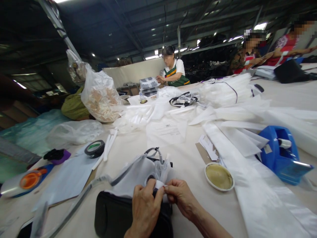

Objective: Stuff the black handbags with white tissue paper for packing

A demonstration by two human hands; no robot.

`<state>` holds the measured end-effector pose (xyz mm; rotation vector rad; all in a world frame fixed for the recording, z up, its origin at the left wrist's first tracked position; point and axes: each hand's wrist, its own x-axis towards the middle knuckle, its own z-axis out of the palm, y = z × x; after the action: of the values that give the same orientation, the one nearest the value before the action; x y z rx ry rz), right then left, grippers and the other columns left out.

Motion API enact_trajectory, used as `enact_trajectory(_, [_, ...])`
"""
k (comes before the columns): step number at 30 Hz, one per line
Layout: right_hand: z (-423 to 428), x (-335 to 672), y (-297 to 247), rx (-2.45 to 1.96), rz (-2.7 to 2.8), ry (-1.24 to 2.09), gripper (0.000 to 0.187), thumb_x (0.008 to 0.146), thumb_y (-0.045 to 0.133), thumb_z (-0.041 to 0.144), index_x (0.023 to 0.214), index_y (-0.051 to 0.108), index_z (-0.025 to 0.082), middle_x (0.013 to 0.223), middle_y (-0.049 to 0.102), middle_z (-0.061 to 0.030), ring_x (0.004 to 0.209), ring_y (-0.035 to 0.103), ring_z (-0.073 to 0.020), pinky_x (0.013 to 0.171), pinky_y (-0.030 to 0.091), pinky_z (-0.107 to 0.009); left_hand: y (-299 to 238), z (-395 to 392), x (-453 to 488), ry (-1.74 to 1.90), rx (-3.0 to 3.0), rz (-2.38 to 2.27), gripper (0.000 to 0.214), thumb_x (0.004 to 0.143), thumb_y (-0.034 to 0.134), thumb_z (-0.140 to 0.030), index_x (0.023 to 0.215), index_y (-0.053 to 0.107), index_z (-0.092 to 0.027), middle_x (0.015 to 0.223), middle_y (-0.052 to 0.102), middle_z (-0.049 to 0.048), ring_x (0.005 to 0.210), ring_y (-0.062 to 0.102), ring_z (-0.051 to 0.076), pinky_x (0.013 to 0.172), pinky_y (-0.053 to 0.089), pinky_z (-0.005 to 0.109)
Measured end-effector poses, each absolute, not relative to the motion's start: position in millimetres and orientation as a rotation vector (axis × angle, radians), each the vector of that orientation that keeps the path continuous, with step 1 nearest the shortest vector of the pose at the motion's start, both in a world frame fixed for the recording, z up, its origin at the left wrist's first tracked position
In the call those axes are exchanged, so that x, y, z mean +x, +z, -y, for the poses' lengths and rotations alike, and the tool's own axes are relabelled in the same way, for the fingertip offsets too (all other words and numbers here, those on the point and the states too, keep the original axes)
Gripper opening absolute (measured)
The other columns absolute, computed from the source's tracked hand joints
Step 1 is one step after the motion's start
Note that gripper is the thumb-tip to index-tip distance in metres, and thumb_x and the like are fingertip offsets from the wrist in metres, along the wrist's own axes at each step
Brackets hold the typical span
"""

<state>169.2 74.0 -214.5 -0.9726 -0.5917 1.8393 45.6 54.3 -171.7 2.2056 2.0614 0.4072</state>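
A black bag (111,215) lies at the front of the table, with a whitish sheet (131,178) over its top. My left hand (146,206) rests above the bag, thumb and fingers closed on a small white strip (159,184). From the other side, my right hand (182,198) pinches the same strip between thumb and fingertips. Whether the strip is paper or thin film I cannot tell. Behind the hands, clear plastic wrap (164,170) bunches around the bag's straps. A long grey strap (74,201) in plastic runs off to the left.
To the right stand a shallow dish of yellowish paste (219,177) and a blue tape dispenser (279,152). Black tape (94,148) and an orange-cored roll (31,179) sit left. White plastic bags (223,89) cover the back. A co-worker (173,69) stands across the table; two others are farther right.
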Motion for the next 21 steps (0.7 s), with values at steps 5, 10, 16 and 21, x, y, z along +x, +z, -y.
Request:
enact_trajectory(5, [-77.9, 167.1, -215.5, -1.064, 0.663, 1.835, 0.008, 0.047, 0.057, 0.019, 0.046, 0.050, 0.016, 0.032, 0.042, 0.0052, 0.032, 0.031, -0.0043, 0.039, 0.017, -0.022, -173.5, -52.6, 47.2, 0.549, 2.344, -2.048, 0.014, 0.081, 0.050, -0.028, 0.078, 0.062, -0.021, 0.063, 0.062, 0.0012, 0.063, 0.053, 0.020, 0.064, 0.036, 0.030])
enact_trajectory(10, [-78.6, 164.8, -212.7, -1.135, 0.723, 1.803, 0.006, 0.048, 0.051, 0.015, 0.044, 0.047, 0.017, 0.033, 0.042, 0.0060, 0.033, 0.031, -0.0046, 0.039, 0.019, -0.021, -171.5, -52.7, 49.9, 0.568, 2.448, -2.037, 0.014, 0.082, 0.048, -0.023, 0.074, 0.059, -0.021, 0.060, 0.060, -0.0002, 0.060, 0.054, 0.018, 0.064, 0.034, 0.030])
enact_trajectory(16, [-80.0, 163.9, -208.2, -1.232, 0.754, 1.736, 0.007, 0.047, 0.048, 0.010, 0.045, 0.048, 0.016, 0.035, 0.042, 0.0067, 0.035, 0.033, -0.0049, 0.039, 0.019, -0.021, -174.0, -52.0, 53.1, 0.648, 2.579, -2.009, 0.018, 0.081, 0.046, -0.014, 0.065, 0.052, -0.019, 0.053, 0.056, -0.0005, 0.053, 0.051, 0.017, 0.063, 0.029, 0.032])
enact_trajectory(21, [-80.8, 165.8, -204.2, -1.177, 0.748, 1.789, 0.005, 0.048, 0.053, 0.013, 0.047, 0.049, 0.016, 0.038, 0.044, 0.0058, 0.037, 0.036, -0.0050, 0.041, 0.020, -0.020, -180.7, -52.3, 54.2, 0.690, 2.621, -1.970, 0.021, 0.083, 0.042, -0.013, 0.064, 0.049, -0.019, 0.052, 0.054, -0.0006, 0.052, 0.049, 0.017, 0.066, 0.027, 0.034])
